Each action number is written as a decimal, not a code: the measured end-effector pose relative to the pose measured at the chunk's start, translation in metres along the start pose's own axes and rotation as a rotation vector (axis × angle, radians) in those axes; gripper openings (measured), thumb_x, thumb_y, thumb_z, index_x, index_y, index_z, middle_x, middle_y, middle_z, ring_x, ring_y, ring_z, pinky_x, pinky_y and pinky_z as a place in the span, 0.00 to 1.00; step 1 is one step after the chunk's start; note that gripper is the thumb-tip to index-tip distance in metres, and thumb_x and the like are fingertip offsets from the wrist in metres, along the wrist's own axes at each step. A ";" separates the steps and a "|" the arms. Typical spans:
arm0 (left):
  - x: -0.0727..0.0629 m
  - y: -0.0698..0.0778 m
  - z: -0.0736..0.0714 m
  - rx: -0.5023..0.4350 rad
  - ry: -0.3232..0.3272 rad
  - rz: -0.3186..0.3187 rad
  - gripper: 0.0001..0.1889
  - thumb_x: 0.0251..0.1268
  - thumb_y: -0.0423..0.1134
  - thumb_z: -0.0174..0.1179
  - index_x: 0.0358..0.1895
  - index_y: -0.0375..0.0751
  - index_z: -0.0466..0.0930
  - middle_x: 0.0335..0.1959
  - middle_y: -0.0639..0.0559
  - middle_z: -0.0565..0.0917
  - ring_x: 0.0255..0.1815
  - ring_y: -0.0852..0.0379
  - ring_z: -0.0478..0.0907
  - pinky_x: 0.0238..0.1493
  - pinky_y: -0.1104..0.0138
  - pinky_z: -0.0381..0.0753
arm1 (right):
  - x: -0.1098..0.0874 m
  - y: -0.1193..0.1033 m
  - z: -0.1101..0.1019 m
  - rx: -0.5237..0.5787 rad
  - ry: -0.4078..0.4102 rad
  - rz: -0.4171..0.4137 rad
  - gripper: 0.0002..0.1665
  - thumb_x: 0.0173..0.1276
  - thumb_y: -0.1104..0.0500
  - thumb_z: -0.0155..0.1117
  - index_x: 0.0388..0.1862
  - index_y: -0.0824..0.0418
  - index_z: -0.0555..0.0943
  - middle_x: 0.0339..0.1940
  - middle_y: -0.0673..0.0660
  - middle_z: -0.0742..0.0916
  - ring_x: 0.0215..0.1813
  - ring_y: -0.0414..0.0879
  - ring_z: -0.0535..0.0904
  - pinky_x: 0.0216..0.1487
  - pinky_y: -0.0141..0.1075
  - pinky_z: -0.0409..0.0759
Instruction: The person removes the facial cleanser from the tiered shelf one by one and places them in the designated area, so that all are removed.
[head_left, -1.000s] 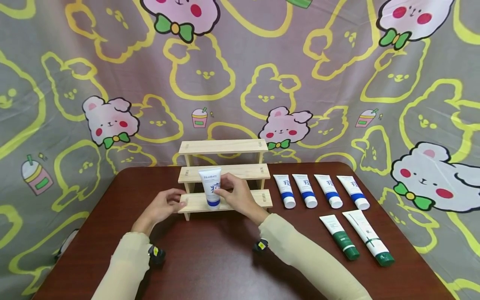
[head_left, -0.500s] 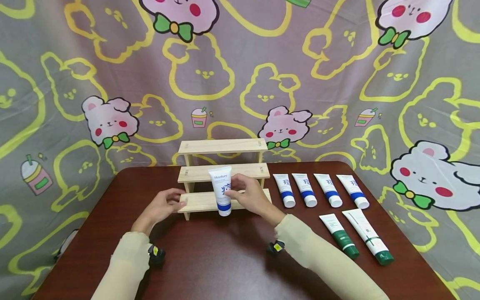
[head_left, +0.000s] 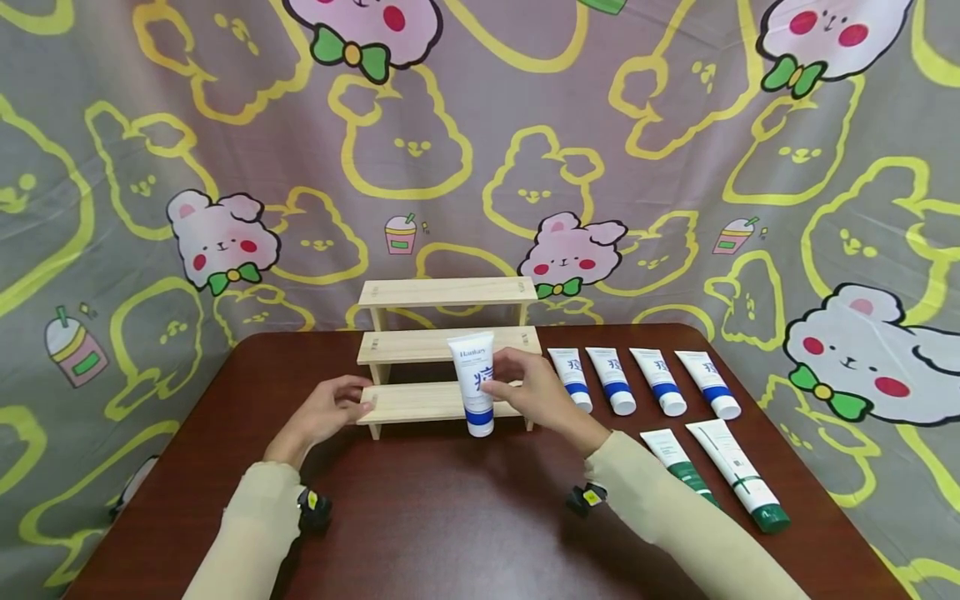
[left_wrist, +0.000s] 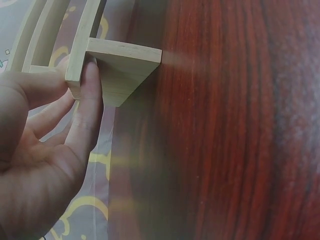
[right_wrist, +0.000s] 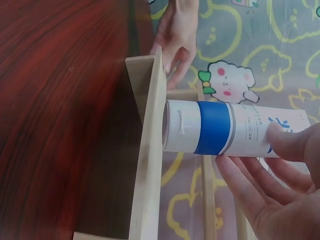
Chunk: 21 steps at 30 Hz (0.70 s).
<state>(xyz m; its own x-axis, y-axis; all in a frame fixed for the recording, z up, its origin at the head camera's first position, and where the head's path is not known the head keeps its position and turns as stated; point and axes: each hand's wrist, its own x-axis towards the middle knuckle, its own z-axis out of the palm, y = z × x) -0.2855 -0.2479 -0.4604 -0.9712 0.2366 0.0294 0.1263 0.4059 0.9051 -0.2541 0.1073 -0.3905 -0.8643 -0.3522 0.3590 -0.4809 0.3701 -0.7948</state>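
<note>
My right hand (head_left: 528, 387) pinches a white squeeze tube (head_left: 474, 379) with a blue band, holding it nearly upright, cap down. In the head view the tube overlaps the lowest step of the three-step wooden rack (head_left: 412, 403). From the right wrist, its white cap (right_wrist: 181, 126) appears close beside the lowest board's edge. My left hand (head_left: 326, 412) grips the left end of that lowest step. In the left wrist view, the thumb and a finger (left_wrist: 87, 107) pinch the board's end (left_wrist: 76, 62) from both sides.
Several white tubes with blue bands (head_left: 621, 398) lie in a row right of the rack. Nearer lie two white-and-green tubes, a smaller one (head_left: 675, 458), partly behind the right sleeve, and a larger one (head_left: 738, 475). A patterned curtain (head_left: 480, 167) hangs behind the brown table (head_left: 420, 533).
My right hand has carried the white-and-blue tube rightward along the front of the lowest step and a little nearer. My left hand keeps its place on the rack's left end.
</note>
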 end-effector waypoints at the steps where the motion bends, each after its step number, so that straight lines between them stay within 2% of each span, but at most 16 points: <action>1: 0.000 0.001 0.000 -0.001 0.000 -0.002 0.22 0.67 0.28 0.64 0.62 0.25 0.72 0.46 0.37 0.79 0.41 0.50 0.81 0.37 0.65 0.81 | -0.001 0.000 -0.002 0.005 -0.002 0.007 0.15 0.64 0.63 0.74 0.49 0.64 0.83 0.40 0.53 0.87 0.41 0.47 0.84 0.43 0.41 0.83; 10: -0.001 0.003 0.000 0.001 0.009 -0.014 0.22 0.67 0.28 0.64 0.62 0.26 0.73 0.46 0.37 0.79 0.41 0.50 0.81 0.38 0.64 0.81 | -0.009 0.004 -0.018 -0.017 -0.005 0.066 0.17 0.64 0.62 0.74 0.50 0.66 0.82 0.39 0.55 0.87 0.41 0.48 0.84 0.41 0.39 0.83; 16: -0.003 0.005 0.000 0.004 0.003 -0.016 0.23 0.67 0.29 0.65 0.62 0.25 0.72 0.47 0.36 0.79 0.41 0.50 0.81 0.37 0.64 0.81 | -0.015 0.007 -0.027 -0.049 -0.007 0.055 0.17 0.64 0.63 0.74 0.49 0.67 0.82 0.37 0.55 0.87 0.39 0.49 0.84 0.39 0.41 0.83; 21: -0.003 0.005 0.001 -0.009 0.007 -0.014 0.23 0.67 0.28 0.65 0.63 0.25 0.72 0.48 0.35 0.79 0.42 0.48 0.81 0.38 0.62 0.82 | -0.018 0.010 -0.036 -0.070 -0.003 0.092 0.18 0.64 0.62 0.74 0.50 0.67 0.82 0.39 0.55 0.87 0.40 0.49 0.84 0.39 0.40 0.82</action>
<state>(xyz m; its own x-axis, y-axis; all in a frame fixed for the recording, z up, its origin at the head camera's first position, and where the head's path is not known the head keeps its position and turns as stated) -0.2815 -0.2457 -0.4561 -0.9742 0.2248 0.0196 0.1108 0.4008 0.9095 -0.2483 0.1483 -0.3877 -0.9047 -0.3167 0.2849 -0.4091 0.4597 -0.7882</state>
